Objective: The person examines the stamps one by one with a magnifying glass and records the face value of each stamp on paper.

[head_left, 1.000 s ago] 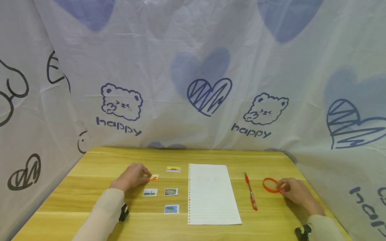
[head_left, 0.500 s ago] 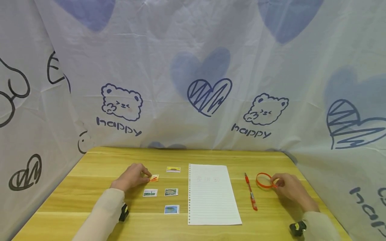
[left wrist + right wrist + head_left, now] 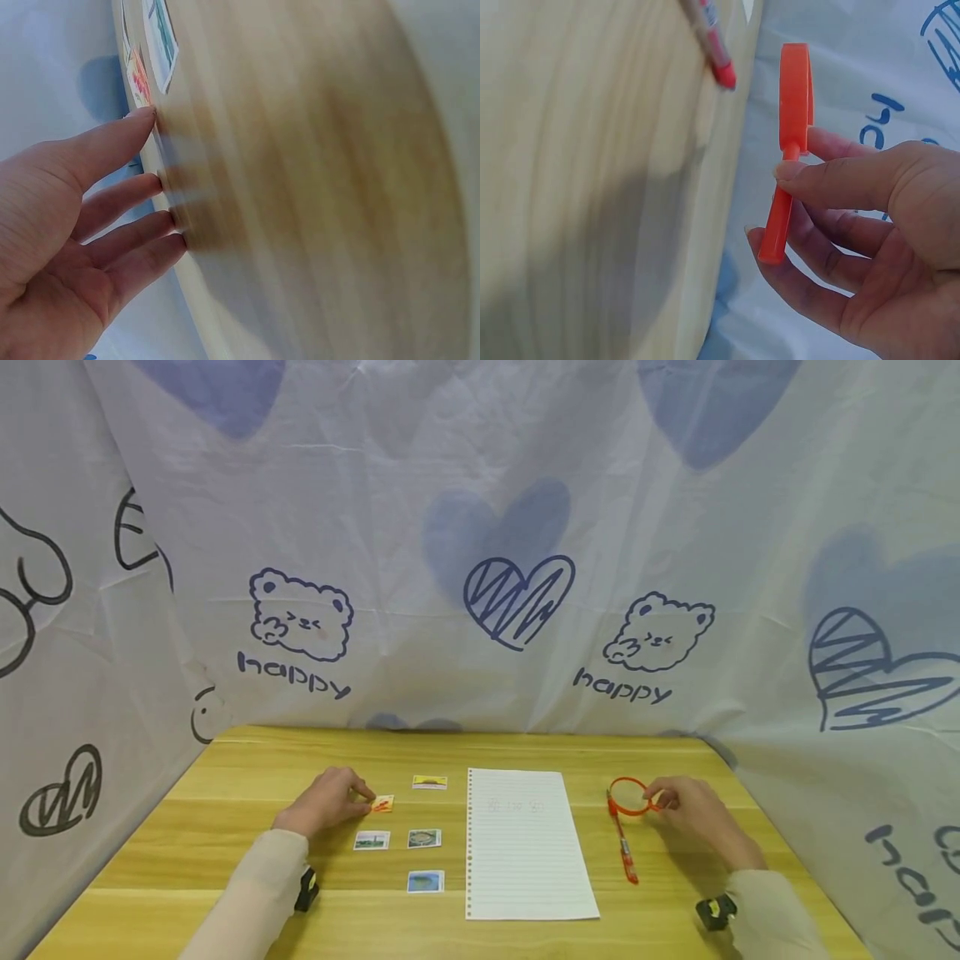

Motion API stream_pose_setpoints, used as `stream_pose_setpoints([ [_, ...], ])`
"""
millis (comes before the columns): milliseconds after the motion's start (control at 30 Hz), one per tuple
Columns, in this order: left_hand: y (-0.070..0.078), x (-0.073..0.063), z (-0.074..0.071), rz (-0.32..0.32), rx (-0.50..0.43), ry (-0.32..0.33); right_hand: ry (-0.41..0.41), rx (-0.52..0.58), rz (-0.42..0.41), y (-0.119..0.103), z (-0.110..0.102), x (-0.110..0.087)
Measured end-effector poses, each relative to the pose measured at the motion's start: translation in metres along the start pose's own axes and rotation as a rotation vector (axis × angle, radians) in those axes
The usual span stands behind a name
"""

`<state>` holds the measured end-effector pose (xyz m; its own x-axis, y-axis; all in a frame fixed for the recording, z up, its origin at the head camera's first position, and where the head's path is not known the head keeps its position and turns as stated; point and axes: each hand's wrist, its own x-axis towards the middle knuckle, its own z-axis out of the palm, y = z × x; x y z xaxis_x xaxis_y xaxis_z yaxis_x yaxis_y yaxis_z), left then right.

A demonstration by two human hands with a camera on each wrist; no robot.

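At the left of the table, my left hand (image 3: 327, 802) pinches the left edge of a yellow-and-red stamp (image 3: 382, 804) between thumb and forefinger. In the left wrist view the thumb (image 3: 124, 142) meets the stamp's edge (image 3: 139, 79), the forefinger is hidden, and the other fingers are spread by the tabletop. My right hand (image 3: 690, 814) holds a red-orange magnifying glass (image 3: 631, 812) by its short handle, raised above the table. The right wrist view shows the magnifying glass (image 3: 793, 97) edge-on. From the head view its ring overlaps the tip of a red pen (image 3: 626, 847).
Several other stamps lie flat: a yellow one (image 3: 430, 782), a green one (image 3: 372, 840), one with a round picture (image 3: 424, 838) and a blue one (image 3: 426, 882). Lined paper (image 3: 532, 860) with faint writing lies mid-table. Printed cloth (image 3: 420, 610) hangs around the table.
My right hand has carried the magnifying glass leftward and slightly away from me, from right of the pen to over its tip. The left hand and its stamp have stayed put.
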<state>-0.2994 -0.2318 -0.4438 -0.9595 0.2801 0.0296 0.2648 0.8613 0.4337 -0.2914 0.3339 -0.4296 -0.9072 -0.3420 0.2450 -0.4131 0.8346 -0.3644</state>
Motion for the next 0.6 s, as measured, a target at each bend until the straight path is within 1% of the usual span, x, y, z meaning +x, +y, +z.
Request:
stream_pose_setpoints([
  [133, 0.0, 0.0, 0.0, -0.005, 0.0, -0.003, -0.001, 0.011, -0.017, -0.009, 0.002, 0.007],
  [300, -0.001, 0.001, 0.0, -0.004, -0.005, -0.001, -0.02, 0.031, -0.004, -0.024, 0.006, 0.015],
  [433, -0.001, 0.001, 0.001, -0.008, -0.01, -0.002, -0.023, 0.048, -0.017, -0.036, 0.01, 0.022],
  [533, -0.001, 0.002, 0.001, 0.004, -0.005, -0.001, -0.028, 0.064, -0.028, -0.042, 0.013, 0.027],
  [600, -0.001, 0.002, 0.002, 0.008, -0.005, -0.001, -0.035, 0.079, -0.018, -0.046, 0.015, 0.03],
])
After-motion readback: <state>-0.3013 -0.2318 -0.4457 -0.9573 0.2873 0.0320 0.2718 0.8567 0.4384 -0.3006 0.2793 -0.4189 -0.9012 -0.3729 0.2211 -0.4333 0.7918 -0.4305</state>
